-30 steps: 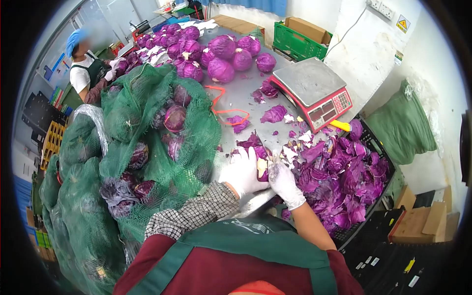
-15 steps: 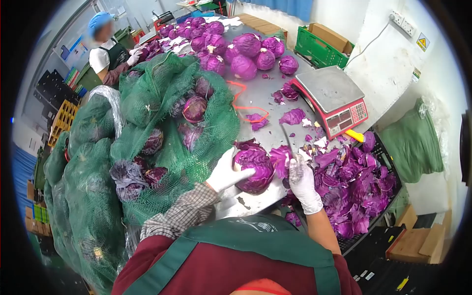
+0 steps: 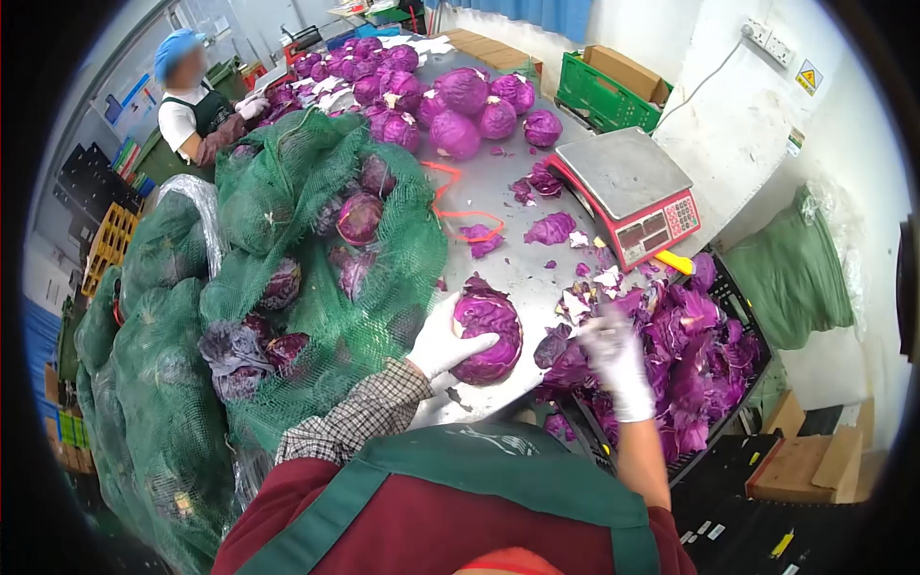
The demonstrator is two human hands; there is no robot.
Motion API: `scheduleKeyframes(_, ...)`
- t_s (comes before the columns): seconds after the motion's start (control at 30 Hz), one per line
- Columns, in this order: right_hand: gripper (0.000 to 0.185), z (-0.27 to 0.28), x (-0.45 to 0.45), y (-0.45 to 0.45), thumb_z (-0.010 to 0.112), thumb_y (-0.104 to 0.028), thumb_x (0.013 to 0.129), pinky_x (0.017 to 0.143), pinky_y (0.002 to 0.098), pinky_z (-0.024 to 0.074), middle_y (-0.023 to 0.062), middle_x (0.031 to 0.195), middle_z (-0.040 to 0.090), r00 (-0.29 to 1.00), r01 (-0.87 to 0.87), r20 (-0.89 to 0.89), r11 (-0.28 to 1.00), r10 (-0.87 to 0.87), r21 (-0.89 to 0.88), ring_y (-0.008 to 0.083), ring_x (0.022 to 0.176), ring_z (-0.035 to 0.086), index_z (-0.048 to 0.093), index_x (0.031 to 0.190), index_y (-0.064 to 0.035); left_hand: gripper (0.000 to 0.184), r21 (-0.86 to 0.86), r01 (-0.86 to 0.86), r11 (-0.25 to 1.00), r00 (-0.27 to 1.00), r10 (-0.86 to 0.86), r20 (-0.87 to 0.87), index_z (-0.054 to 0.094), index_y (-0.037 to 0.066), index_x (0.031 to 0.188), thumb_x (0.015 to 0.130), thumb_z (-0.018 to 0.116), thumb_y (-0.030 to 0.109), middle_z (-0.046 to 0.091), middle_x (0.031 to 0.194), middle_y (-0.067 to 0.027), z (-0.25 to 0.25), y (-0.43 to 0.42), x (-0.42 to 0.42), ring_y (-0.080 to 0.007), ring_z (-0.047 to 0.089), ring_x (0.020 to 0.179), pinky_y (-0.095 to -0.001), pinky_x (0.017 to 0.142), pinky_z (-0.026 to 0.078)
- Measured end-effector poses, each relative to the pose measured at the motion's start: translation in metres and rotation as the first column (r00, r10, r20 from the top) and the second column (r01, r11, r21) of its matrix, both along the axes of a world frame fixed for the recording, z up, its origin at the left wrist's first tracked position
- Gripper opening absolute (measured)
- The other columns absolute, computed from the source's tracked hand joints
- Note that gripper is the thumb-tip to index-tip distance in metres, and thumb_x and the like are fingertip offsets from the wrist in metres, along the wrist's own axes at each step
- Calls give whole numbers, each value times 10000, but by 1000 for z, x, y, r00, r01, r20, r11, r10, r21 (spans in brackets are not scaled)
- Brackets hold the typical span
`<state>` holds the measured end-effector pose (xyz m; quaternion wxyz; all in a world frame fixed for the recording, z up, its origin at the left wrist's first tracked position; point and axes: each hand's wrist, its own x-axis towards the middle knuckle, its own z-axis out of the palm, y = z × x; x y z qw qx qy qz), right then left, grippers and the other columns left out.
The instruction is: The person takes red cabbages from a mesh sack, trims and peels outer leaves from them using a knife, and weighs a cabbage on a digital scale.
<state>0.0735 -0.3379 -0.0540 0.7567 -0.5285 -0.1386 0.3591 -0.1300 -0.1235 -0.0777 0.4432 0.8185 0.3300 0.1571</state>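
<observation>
My left hand [image 3: 448,341], in a white glove, grips a red cabbage [image 3: 492,331] at the near table edge, its thumb across the top and its fingers round the left side. My right hand [image 3: 613,353], also gloved, is over loose purple leaves [image 3: 671,359] in the black crate [image 3: 743,299]. Motion blurs its fingers. The knife seen in it a moment earlier shows now only as a dark smear at the fingertips. Trimmed leaf pieces [image 3: 550,228] lie on the metal table [image 3: 479,196] beyond both hands.
Green mesh sacks [image 3: 168,383] of cabbages crowd the left. A red scale [image 3: 628,182] with a yellow-handled tool [image 3: 676,262] beside it stands right. More cabbages [image 3: 455,134] sit at the back, near a green crate [image 3: 606,96]. A co-worker [image 3: 192,105] stands far left.
My right hand has moved right and down, away from the cabbage to the leaf crate. A loose leaf beside the cabbage has gone from there. My left hand keeps hold of the cabbage.
</observation>
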Motion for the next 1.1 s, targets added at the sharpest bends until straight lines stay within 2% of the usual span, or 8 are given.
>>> scheduleKeyframes(0.03,421,2,-29,21,686,-55,846,624,247,522,19,858,580,884,-98,424,966,195,-240,133,685,596,490,1214,-3,927,36,24,999,1000,-24,4,397,-14,1346,639,830,402,521,1258,-195,-2,2,0,-312,499,1207,-381,1055,378)
scheduleKeyframes(0.4,218,-63,-33,60,582,-205,906,682,328,502,170,792,631,752,-182,487,850,445,-495,203,726,635,609,975,0,909,328,212,920,956,-265,124,369,-47,1367,663,832,296,369,1411,-248,85,-7,-13,-352,389,1305,-409,1104,295)
scheduleKeyframes(0.43,203,-62,-33,60,580,-186,908,678,311,500,148,783,631,769,-187,462,846,442,-499,186,719,627,603,982,1,684,-185,377,908,856,-266,443,481,-4,1303,746,757,283,491,1291,-226,113,-13,-17,-378,464,1216,-415,1045,362)
scheduleKeyframes(0.5,148,-72,-42,59,583,-113,907,664,254,491,55,794,618,945,-242,184,956,271,-165,118,711,586,587,1009,-6,432,138,978,155,43,-803,595,585,-73,959,916,571,356,576,960,-205,191,10,10,-397,555,884,-463,832,463)
scheduleKeyframes(0.67,217,-65,-37,58,568,-45,926,675,195,463,-8,941,554,949,-263,123,945,289,-194,47,773,537,529,1138,-22,569,364,877,-313,-477,-486,732,549,-96,1056,865,561,439,561,1081,-261,177,17,8,-415,545,1027,-484,869,442)
scheduleKeyframes(0.8,172,-61,-15,58,540,-32,942,743,200,474,45,1040,542,921,-387,-91,864,379,-323,89,851,527,506,1108,-2,385,536,842,-68,-507,-442,740,609,-73,1006,942,435,265,528,681,-5,160,56,-11,-127,517,577,-277,497,353)
scheduleKeyframes(0.93,130,-71,-12,64,523,-25,945,832,261,447,109,1025,562,848,-203,332,832,413,-516,159,938,533,564,1057,26,423,341,937,69,-344,38,938,583,-109,912,992,372,249,631,772,-284,127,77,-55,-400,616,662,-525,629,523)
scheduleKeyframes(1.1,197,-81,2,55,555,12,875,905,327,435,174,1051,585,628,-127,558,778,543,-615,242,1007,566,577,1059,78,651,-490,658,572,432,246,868,545,-40,1184,959,385,549,638,708,-106,49,57,-51,-146,608,607,-294,575,513)
